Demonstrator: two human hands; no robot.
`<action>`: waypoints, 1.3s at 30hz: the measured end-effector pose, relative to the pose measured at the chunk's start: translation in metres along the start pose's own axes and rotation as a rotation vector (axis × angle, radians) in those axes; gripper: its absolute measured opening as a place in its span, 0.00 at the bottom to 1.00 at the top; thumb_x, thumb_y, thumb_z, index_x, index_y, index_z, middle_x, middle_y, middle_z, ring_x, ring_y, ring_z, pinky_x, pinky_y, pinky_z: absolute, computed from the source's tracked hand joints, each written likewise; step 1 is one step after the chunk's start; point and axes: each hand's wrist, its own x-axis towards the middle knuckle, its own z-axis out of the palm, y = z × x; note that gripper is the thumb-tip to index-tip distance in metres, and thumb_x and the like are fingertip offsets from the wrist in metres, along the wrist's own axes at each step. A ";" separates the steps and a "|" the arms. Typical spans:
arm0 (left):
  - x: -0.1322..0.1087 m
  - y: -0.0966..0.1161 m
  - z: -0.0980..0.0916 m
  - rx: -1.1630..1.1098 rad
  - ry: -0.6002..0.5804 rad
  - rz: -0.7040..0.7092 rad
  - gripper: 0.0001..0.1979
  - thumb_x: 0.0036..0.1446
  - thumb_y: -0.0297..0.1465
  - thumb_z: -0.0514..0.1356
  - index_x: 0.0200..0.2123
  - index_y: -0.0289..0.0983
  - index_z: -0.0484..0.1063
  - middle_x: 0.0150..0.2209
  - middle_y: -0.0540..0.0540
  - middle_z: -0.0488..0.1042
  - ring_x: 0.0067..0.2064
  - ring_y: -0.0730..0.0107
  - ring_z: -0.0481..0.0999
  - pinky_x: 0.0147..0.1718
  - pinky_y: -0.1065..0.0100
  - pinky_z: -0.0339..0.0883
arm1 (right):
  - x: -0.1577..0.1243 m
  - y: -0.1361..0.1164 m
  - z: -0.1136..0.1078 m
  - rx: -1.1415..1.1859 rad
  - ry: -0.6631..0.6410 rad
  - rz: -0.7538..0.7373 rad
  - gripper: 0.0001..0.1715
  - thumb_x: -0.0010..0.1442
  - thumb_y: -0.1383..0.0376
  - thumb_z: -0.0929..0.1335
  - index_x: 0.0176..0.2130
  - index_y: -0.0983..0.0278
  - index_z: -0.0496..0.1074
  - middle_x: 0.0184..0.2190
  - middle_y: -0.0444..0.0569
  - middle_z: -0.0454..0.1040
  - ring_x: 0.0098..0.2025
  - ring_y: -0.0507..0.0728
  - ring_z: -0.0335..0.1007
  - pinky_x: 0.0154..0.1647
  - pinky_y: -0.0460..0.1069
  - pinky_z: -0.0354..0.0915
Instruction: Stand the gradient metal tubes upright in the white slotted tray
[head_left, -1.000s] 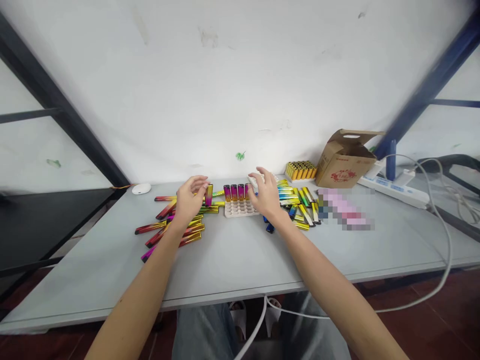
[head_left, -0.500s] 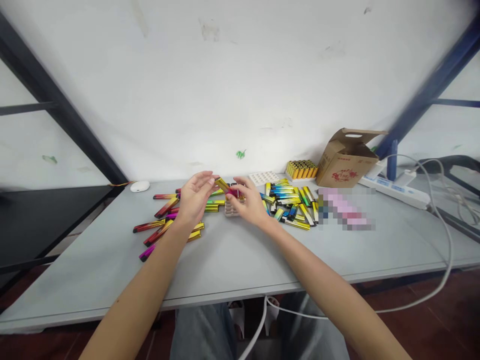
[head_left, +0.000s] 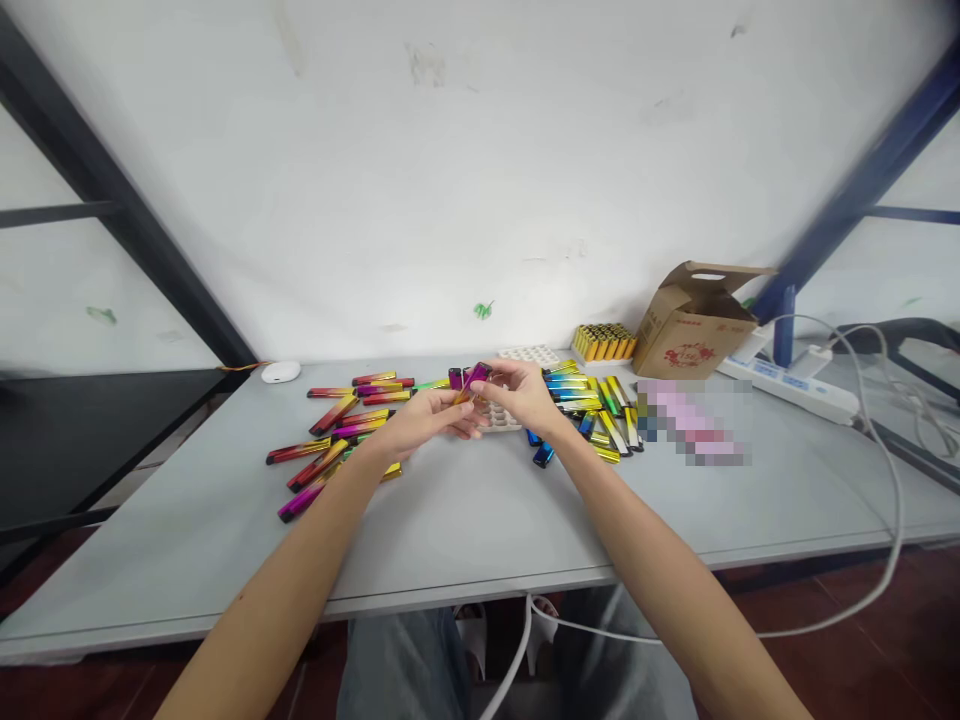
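Above a white tray with round holes [head_left: 501,418], both my hands meet on a slim shiny purple-and-gold tube [head_left: 478,375] with a dark end. My left hand [head_left: 420,420] pinches its lower gold end. The fingers of my right hand [head_left: 525,393] close around its upper purple part. Just behind, another purple tube [head_left: 454,378] shows, its lower part hidden by my fingers. Left of my hands, red-, purple- and gold-coloured tubes [head_left: 319,465] lie scattered. To the right lies a pile of blue, green, white and gold tubes [head_left: 577,400].
At the back stands a second white holed tray [head_left: 529,355], beside a block of upright yellow cylinders [head_left: 604,342]. An open cardboard box [head_left: 694,330], a power strip [head_left: 787,385] and a white cable [head_left: 896,500] are on the right. A white case [head_left: 280,372] sits back left.
The tube in my hands has turned, its purple end now up. My left hand has moved right and lower; my right hand has shifted slightly right, uncovering less of the pile.
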 end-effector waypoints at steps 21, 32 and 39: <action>0.008 -0.009 0.015 -0.275 0.188 0.021 0.15 0.57 0.43 0.62 0.38 0.39 0.65 0.19 0.59 0.60 0.15 0.82 0.55 0.18 0.75 0.61 | 0.012 0.008 -0.021 0.143 0.396 0.160 0.17 0.55 0.52 0.67 0.36 0.63 0.73 0.33 0.47 0.76 0.32 0.51 0.73 0.33 0.46 0.66; 0.007 -0.008 0.017 -0.403 0.086 0.012 0.11 0.57 0.37 0.63 0.40 0.37 0.69 0.33 0.46 0.73 0.34 0.68 0.74 0.32 0.67 0.68 | 0.015 0.015 -0.023 0.126 0.470 0.190 0.17 0.54 0.52 0.67 0.32 0.64 0.73 0.30 0.47 0.76 0.28 0.50 0.71 0.29 0.45 0.64; 0.011 -0.007 0.019 -0.505 0.026 -0.058 0.22 0.60 0.49 0.54 0.36 0.34 0.73 0.26 0.49 0.62 0.27 0.72 0.63 0.27 0.69 0.61 | 0.014 0.023 -0.020 0.066 0.409 0.177 0.18 0.55 0.51 0.65 0.32 0.63 0.72 0.31 0.47 0.75 0.28 0.50 0.71 0.29 0.45 0.63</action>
